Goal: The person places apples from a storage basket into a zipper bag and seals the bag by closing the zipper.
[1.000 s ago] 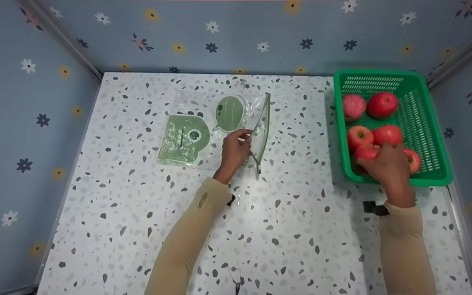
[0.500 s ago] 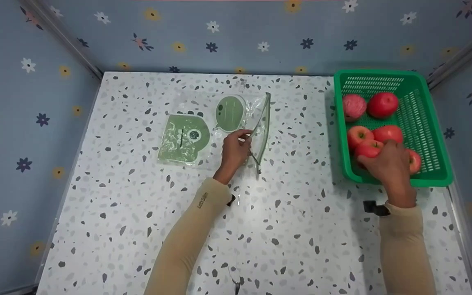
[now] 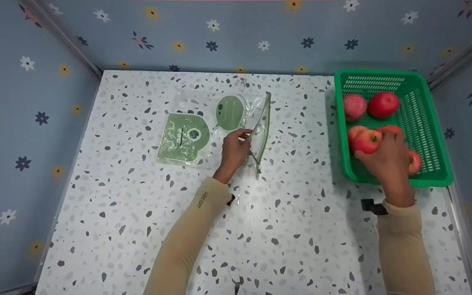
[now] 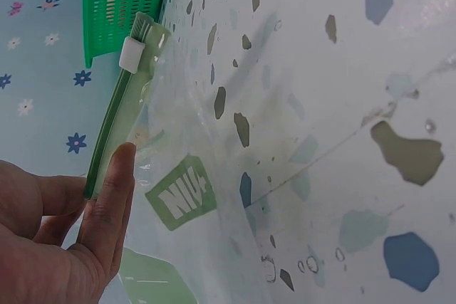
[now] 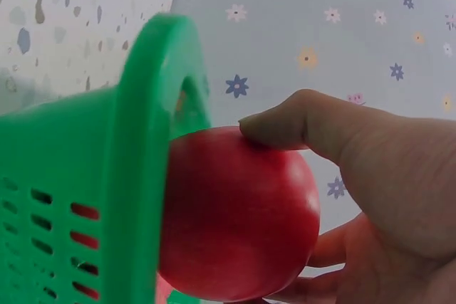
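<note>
My left hand (image 3: 234, 152) pinches the edge of a clear zip bag (image 3: 203, 162) that lies flat with green dinosaur-like prints on it. In the left wrist view the bag's green zip strip (image 4: 114, 115) with a white slider (image 4: 132, 55) rises from between my fingers, and the mouth gapes. My right hand (image 3: 388, 157) grips a red apple (image 3: 367, 141) inside the green basket (image 3: 445, 164). In the right wrist view the held apple (image 5: 239, 211) shows by the basket's rim, thumb on one side and fingers on the other.
Several other apples lie in the basket, among them a pinkish one (image 3: 354, 106) and a dark red one (image 3: 383, 104) at the back. Floral-patterned walls (image 3: 236, 37) border the speckled white table (image 3: 285, 246) at the back and sides.
My right hand has raised the apple slightly from its place among the others, and it now covers more of the apple behind. My left hand and the bag stay in place.
</note>
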Tool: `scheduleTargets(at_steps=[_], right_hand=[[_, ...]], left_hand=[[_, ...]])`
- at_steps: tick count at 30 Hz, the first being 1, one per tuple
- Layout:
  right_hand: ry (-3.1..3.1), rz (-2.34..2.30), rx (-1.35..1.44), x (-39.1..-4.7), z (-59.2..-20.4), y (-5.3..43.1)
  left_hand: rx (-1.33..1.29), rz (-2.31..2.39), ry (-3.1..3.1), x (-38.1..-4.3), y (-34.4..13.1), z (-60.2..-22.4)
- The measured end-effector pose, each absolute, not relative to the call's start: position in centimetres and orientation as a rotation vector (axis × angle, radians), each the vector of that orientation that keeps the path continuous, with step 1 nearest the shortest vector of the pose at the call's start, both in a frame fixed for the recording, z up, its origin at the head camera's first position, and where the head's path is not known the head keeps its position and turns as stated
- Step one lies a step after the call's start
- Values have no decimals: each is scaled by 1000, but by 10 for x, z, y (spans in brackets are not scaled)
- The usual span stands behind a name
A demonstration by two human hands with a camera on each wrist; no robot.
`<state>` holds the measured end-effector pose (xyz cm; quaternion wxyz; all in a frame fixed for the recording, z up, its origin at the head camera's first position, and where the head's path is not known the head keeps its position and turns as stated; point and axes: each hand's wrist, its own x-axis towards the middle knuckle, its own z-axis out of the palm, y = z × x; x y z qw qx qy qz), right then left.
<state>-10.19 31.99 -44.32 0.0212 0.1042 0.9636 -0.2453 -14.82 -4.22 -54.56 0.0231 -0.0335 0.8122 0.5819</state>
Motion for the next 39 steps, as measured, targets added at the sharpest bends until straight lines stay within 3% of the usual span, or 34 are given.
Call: scheduleTargets(at_steps=[10, 18, 39], right_hand=[[3210, -703, 175, -105, -439, 301], [3435, -665, -118, -106, -443, 282], [3349, -499, -344, -116, -464, 239]], left_hand=[[-96, 1814, 2508, -149, -43, -545], [-117, 1769, 2526, -149, -43, -544], [-137, 1737, 2546, -151, -40, -545]])
